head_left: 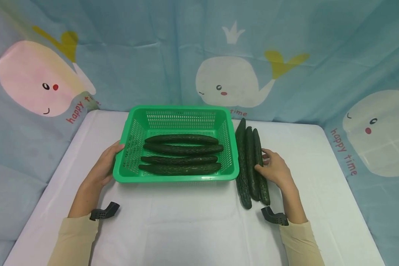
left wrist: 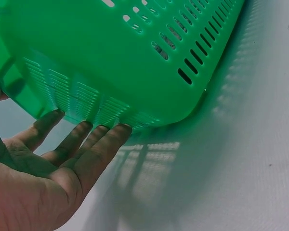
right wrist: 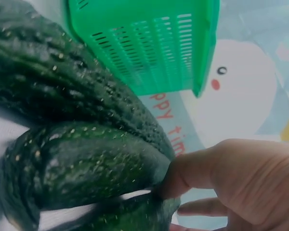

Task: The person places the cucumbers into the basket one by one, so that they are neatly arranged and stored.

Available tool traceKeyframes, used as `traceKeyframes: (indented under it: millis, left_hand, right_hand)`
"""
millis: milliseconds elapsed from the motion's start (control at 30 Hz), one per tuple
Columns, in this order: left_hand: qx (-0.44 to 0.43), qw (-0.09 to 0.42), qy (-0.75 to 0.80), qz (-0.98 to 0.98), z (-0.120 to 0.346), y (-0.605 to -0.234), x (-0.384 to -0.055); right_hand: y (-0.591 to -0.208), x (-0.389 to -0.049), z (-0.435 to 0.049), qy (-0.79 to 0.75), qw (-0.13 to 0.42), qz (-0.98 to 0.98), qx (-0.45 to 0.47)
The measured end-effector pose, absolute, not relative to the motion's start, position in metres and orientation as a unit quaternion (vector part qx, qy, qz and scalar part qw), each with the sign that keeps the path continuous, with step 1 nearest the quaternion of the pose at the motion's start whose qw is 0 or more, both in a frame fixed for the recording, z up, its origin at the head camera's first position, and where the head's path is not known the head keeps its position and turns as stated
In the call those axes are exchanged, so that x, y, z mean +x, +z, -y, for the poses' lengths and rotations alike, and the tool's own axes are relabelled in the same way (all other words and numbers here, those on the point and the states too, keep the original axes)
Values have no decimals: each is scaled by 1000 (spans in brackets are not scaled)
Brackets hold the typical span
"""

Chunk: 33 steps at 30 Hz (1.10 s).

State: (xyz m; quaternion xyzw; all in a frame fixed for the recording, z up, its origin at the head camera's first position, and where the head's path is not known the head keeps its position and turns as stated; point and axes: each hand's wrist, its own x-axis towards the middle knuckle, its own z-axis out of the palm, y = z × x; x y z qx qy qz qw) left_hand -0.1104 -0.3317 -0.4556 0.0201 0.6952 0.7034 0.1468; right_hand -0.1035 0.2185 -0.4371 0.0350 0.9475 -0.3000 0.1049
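A green plastic basket [head_left: 176, 178] with slotted walls stands on the white table, several dark green cucumbers [head_left: 183, 149] lying crosswise inside. My left hand [head_left: 104, 166] holds the basket's left side, thumb at the rim. In the left wrist view its fingers [left wrist: 103, 149] touch the outer wall from below. Right of the basket, three cucumbers lie side by side, pointing away from me: a long one [head_left: 242, 162], a middle one [head_left: 251, 166] and the rightmost one [head_left: 264, 188]. My right hand [head_left: 276, 168] pinches the rightmost cucumber, thumb on its left and fingers on its right, partly hidden.
White cloth covers the table [head_left: 189, 229]. A blue curtain [head_left: 153, 55] printed with whales hangs behind and along both sides. A black wrist mount [head_left: 104, 211] sits on my left wrist, another mount [head_left: 274, 217] on my right.
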Motion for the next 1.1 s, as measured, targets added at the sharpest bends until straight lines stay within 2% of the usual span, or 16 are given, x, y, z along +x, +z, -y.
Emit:
traceKeyframes:
  millis: [333, 667, 1100]
  left_hand:
    - [22, 144, 702, -697, 332, -455, -111]
    - [10, 141, 702, -698, 332, -456, -111]
    - [6, 137, 699, -702, 332, -458, -111]
  right_hand:
    - [-433, -98, -217, -254, 91, -963, -3]
    - [-431, -98, -217, -198, 64, -977, 42]
    - [-432, -101, -231, -273, 150, -948, 63]
